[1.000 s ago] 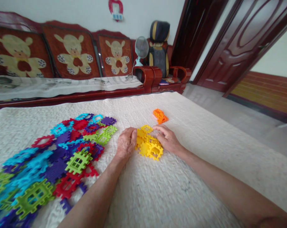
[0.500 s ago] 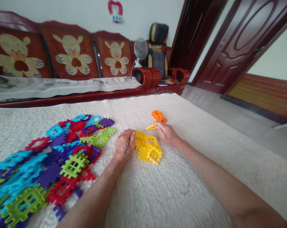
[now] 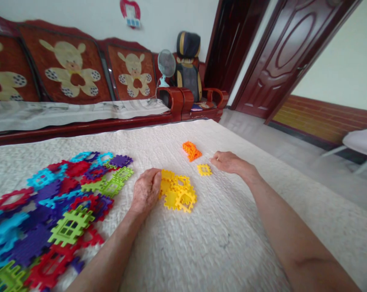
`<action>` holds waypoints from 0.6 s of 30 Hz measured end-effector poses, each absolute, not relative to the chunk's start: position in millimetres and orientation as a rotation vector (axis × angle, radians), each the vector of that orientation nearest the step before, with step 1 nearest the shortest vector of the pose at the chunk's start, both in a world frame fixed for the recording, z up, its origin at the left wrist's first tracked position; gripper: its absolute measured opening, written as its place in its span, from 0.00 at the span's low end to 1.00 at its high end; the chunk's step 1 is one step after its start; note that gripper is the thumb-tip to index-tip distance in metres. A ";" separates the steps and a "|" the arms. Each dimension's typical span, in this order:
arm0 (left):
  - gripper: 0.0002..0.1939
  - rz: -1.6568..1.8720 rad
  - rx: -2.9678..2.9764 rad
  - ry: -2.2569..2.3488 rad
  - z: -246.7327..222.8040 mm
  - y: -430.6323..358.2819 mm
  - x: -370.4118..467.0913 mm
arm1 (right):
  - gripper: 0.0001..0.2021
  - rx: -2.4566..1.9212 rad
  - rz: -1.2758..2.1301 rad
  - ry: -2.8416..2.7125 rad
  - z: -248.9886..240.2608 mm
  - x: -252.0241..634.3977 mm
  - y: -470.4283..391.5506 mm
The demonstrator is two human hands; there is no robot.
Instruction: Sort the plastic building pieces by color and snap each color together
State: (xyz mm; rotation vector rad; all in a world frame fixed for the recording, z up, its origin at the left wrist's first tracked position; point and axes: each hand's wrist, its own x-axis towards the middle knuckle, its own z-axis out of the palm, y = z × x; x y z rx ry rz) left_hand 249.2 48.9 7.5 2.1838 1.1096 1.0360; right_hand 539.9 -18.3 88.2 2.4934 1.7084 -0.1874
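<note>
My left hand [image 3: 147,189] is curled against the left edge of a pile of yellow interlocking building pieces [image 3: 172,200]; its thumb rests by the nearest one, and its other fingers are mostly hidden. To the right of that pile, a single yellow window-shaped piece [image 3: 204,170] lies on the white quilted cover. Just past it, my right hand [image 3: 227,162] hovers low with fingers folded together and no piece showing in them. A small stack of orange pieces [image 3: 191,151] sits beyond the lone yellow one.
A large heap of blue, purple, red and green pieces [image 3: 71,227] spreads over the left side of the quilted cover [image 3: 232,243]. Behind stand a wooden sofa with bear-print cushions [image 3: 72,69], a fan [image 3: 166,63] and an armchair [image 3: 189,81]. A pale chair [image 3: 362,142] is at right.
My right hand has let go of the yellow window-shaped piece, now flat on the cover, and moved away to the right. My left hand stays by the yellow pile. The view has turned right.
</note>
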 end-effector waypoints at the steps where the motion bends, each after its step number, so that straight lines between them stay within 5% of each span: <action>1: 0.20 1.035 2.183 1.113 7.4 48.8 249.1 | 0.23 2.517 -0.206 1.670 87.6 534.7 -18.9; 6: 0.19 1.047 2.186 1.110 5.0 49.4 249.1 | 0.32 2.647 -0.213 1.754 67.0 509.3 -17.8; 12: 0.18 1.063 2.198 1.119 3.7 50.5 249.4 | 0.23 2.713 -0.077 1.958 42.7 520.5 -11.1; 18: 0.18 1.081 2.208 1.082 4.2 50.5 249.2 | 0.31 3.039 0.042 2.106 31.6 525.6 6.8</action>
